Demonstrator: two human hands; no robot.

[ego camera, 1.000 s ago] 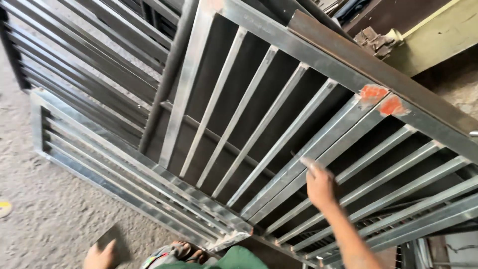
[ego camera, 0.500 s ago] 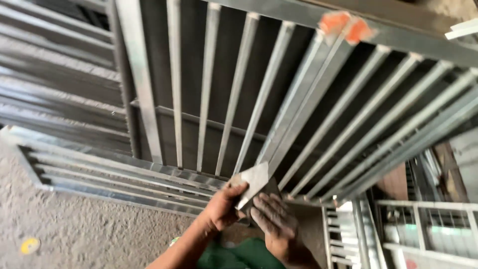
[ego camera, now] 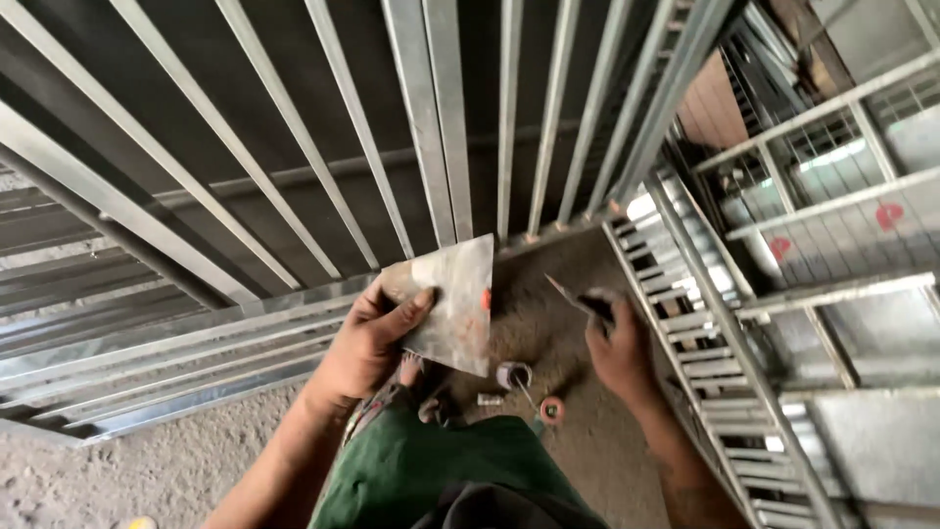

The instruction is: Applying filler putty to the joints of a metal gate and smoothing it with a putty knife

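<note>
A flat metal plate [ego camera: 450, 299] is gripped by the left hand [ego camera: 367, 338] just below the steel grille [ego camera: 431, 127], its long axis running up-right. One thin blade [ego camera: 573, 297] is clasped in the right hand [ego camera: 617, 353], pointing up-left toward the plate. Below the plate, one small can [ego camera: 512, 374] and one red cap [ego camera: 551, 409] lie on the floor [ego camera: 147, 460]; the can's contents cannot be told.

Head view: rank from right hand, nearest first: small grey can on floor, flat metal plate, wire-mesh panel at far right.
1. Small grey can: on the floor, just left of the right hand.
2. Flat metal plate: further left, held in the left hand.
3. Wire-mesh panel: upper right, farthest.
</note>
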